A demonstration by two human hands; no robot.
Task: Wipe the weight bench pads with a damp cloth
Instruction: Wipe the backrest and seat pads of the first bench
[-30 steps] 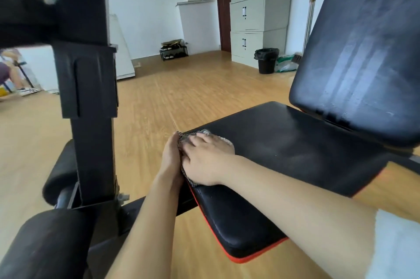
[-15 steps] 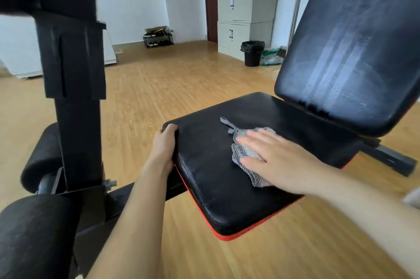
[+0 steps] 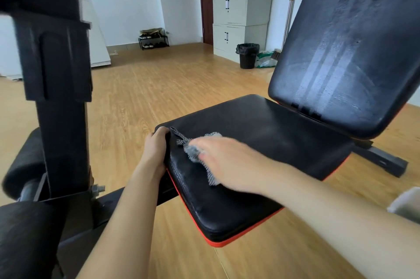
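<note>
The black seat pad with a red underside lies in the middle of the head view. Behind it rises the tilted black back pad, streaked with damp marks. A grey mesh cloth lies on the seat's left part. My right hand presses flat on the cloth with straight fingers; it is blurred by motion. My left hand grips the seat pad's front left corner, fingers curled over the edge.
A black upright post of the bench frame stands at the left, with foam leg rollers beside it. A black bin, grey filing cabinets and a shoe rack stand on the wooden floor behind.
My right hand slid the cloth from the seat's front left corner rightward across the pad, then back toward the left. My left hand stayed on the corner.
</note>
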